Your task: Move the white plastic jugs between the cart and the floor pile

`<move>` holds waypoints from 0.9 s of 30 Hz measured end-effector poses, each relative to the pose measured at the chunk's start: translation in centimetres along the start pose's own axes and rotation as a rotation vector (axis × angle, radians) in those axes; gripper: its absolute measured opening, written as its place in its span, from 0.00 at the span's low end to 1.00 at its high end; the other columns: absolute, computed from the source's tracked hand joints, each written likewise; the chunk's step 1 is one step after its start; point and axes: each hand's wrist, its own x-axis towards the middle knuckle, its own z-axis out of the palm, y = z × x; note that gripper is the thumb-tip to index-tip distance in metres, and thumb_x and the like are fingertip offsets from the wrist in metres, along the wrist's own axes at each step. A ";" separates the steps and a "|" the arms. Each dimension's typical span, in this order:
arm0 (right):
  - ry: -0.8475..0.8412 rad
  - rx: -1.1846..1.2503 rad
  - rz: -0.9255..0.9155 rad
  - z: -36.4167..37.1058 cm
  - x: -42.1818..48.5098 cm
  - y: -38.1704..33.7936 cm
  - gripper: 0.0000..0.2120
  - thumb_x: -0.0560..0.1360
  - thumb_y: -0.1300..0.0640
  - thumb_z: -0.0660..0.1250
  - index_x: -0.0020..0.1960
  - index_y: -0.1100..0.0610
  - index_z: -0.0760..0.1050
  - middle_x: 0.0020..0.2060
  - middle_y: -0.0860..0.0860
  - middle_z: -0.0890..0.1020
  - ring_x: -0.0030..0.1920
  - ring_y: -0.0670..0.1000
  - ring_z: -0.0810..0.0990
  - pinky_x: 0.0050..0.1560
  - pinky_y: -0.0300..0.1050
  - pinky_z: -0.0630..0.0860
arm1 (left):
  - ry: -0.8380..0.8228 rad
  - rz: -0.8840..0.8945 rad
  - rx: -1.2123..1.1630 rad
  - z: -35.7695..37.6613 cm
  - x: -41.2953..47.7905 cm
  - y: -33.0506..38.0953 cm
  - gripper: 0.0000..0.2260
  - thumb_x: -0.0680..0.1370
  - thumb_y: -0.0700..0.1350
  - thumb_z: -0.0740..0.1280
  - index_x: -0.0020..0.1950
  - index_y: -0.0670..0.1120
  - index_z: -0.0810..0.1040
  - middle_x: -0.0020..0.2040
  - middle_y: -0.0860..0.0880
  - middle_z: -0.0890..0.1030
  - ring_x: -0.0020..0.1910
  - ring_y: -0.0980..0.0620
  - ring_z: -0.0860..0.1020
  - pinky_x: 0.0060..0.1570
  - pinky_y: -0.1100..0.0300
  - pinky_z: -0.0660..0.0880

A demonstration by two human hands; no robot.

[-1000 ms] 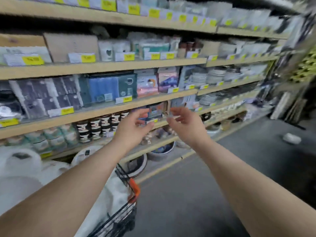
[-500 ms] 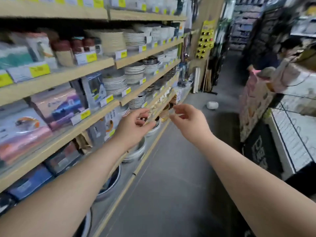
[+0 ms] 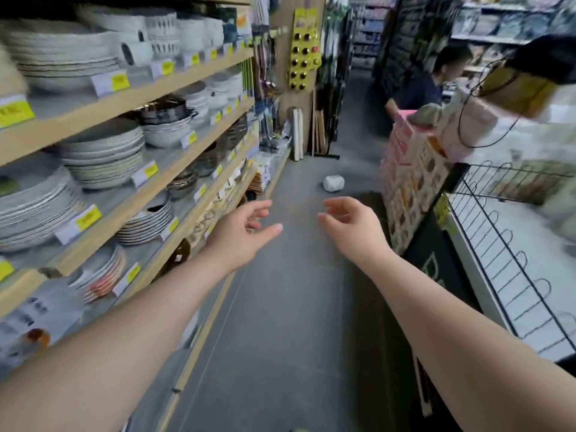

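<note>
My left hand (image 3: 241,233) and my right hand (image 3: 350,227) are both stretched out over the grey aisle floor (image 3: 280,307), a short gap between them. Their fingers are loosely curved and hold nothing. Neither hand touches anything. A small white object (image 3: 333,183) lies on the floor beyond them. The wooden shelves (image 3: 149,201) on the left, closest to my left hand, carry stacks of plates (image 3: 103,155) and bowls with yellow price tags.
On the right stand a black wire rack (image 3: 505,244) over a white counter and a pink printed display box (image 3: 408,182). A person in a dark top (image 3: 427,85) stands further down the aisle. A yellow card of round knobs (image 3: 304,54) hangs on a wooden post.
The view has swung right, from facing the shelves to looking down the aisle. Both hands moved off the shelf edge into open air and spread a little apart.
</note>
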 end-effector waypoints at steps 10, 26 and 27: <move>-0.071 -0.045 0.041 2.4 22.7 3.7 0.16 0.76 0.52 0.68 0.63 0.53 0.76 0.55 0.49 0.80 0.49 0.45 0.77 0.44 0.37 0.72 | 0.044 -0.069 -0.041 3.7 22.1 -3.1 0.21 0.74 0.46 0.73 0.67 0.52 0.75 0.59 0.53 0.78 0.53 0.51 0.78 0.53 0.64 0.73; 0.045 -0.060 0.224 8.0 60.0 12.1 0.16 0.77 0.53 0.68 0.64 0.54 0.76 0.56 0.50 0.79 0.47 0.45 0.76 0.33 0.26 0.70 | -0.170 -0.043 0.013 8.6 64.8 -9.3 0.22 0.76 0.48 0.72 0.69 0.51 0.74 0.60 0.53 0.78 0.55 0.52 0.78 0.53 0.63 0.71; 0.049 -0.066 0.242 8.1 62.2 13.0 0.16 0.77 0.53 0.68 0.64 0.54 0.76 0.56 0.50 0.79 0.48 0.45 0.76 0.34 0.28 0.70 | -0.177 -0.045 0.016 9.5 67.1 -9.8 0.22 0.76 0.49 0.72 0.69 0.51 0.74 0.60 0.54 0.78 0.55 0.52 0.78 0.52 0.65 0.71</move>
